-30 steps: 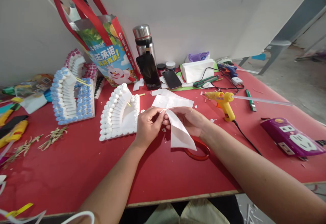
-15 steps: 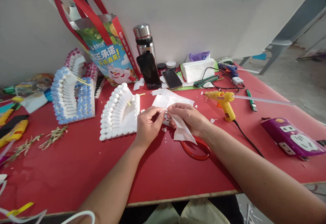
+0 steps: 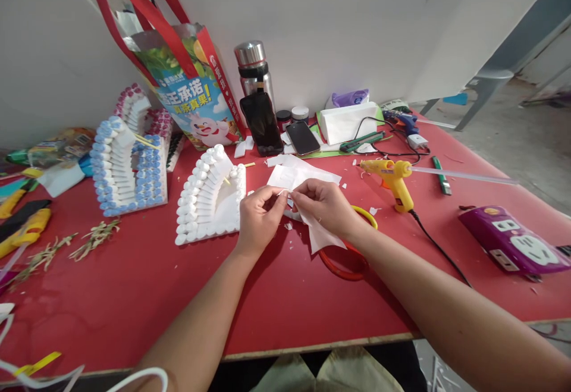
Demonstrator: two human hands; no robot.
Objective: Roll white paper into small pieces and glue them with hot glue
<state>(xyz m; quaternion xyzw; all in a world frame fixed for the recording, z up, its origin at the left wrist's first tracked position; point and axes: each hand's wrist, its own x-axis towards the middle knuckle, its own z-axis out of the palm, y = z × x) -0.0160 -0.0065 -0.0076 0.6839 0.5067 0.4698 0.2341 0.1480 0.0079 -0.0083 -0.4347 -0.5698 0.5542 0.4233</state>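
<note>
Thumb and fingers of my left hand (image 3: 261, 215) are pinched on a small white paper strip (image 3: 284, 192). My right hand (image 3: 329, 204) is closed beside it, fingertips almost meeting the left ones at the strip. A white paper piece (image 3: 322, 238) hangs from under the right hand's fingers. Beneath that hand lie scissors with red and yellow handles (image 3: 342, 273), their blades mostly hidden. Left of my hands stands a white arch-shaped model (image 3: 196, 216) edged with rows of rounded white pieces. More white paper sheets (image 3: 303, 172) lie just behind my fingers.
A yellow glue gun (image 3: 392, 178) with a clear stick and a purple power socket (image 3: 513, 240) are on the right. Behind are a phone leaning on a steel flask (image 3: 250, 56), another phone (image 3: 302, 138) and a shopping bag (image 3: 196, 94). A blue-and-white model (image 3: 104, 166) stands left.
My right hand has rolled over slightly, its fingers now further down and closer around the strip. The hanging paper has shifted a little, and the scissors' yellow handle edge shows.
</note>
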